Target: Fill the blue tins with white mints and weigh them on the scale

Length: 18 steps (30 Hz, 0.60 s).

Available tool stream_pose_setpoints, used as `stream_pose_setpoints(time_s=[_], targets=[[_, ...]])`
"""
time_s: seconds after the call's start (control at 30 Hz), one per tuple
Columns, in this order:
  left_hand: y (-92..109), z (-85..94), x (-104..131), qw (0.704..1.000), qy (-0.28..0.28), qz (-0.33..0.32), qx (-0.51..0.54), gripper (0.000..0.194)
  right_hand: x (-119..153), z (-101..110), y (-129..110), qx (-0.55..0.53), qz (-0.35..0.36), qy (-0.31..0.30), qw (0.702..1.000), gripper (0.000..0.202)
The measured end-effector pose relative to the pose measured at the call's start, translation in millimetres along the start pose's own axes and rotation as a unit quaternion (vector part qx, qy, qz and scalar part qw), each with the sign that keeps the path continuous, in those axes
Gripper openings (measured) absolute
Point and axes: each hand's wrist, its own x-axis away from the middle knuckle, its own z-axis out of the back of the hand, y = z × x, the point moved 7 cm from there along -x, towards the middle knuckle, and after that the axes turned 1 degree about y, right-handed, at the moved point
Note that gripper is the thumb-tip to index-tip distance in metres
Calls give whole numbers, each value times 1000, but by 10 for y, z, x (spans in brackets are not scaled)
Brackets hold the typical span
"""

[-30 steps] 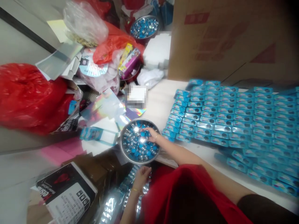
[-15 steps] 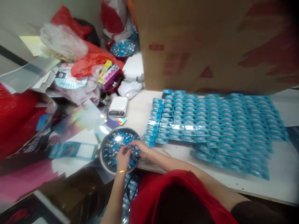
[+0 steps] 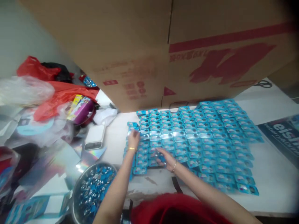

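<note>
My left hand (image 3: pixel 134 139), with a gold bracelet on its wrist, reaches to the left end of the rows of blue printed packets (image 3: pixel 191 135). Its fingers are pinched together, and a small bright blue piece (image 3: pixel 135 126) shows at their tips. My right hand (image 3: pixel 165 159) is held palm up over the lower packets, its fingers curled round several small shiny silver and blue pieces (image 3: pixel 160 156). A round metal bowl (image 3: pixel 75 186) full of similar pieces (image 3: pixel 93 186) stands at lower left, partly behind my left forearm. Blur hides the pieces' exact kind.
A large cardboard box (image 3: pixel 140 62) walls off the back of the white table (image 3: pixel 275 174). To the left are a white device (image 3: pixel 94 137), red plastic bags (image 3: pixel 67 93), a purple box (image 3: pixel 81 110) and shiny sheets. A dark printed sheet (image 3: pixel 280 140) lies at right.
Both hands have left the bowl for the packets, the left one farther up. The right hand now holds several shiny pieces. The view has swung rightward, so the bowl sits lower left.
</note>
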Motion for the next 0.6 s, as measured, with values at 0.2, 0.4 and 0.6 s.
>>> stream_pose_setpoints(time_s=[0.2, 0.4, 0.6], targets=[[507, -706, -1236, 979, -66, -18, -192, 13, -260, 265, -509, -27, 42, -23, 998, 39], [507, -1108, -1702, 936, -157, 3, -315, 14, -478, 250, -772, -30, 60, -59, 996, 33], [388, -1160, -1845, 912, -191, 18, -363, 28, -677, 165, -882, -50, 68, -73, 994, 34]])
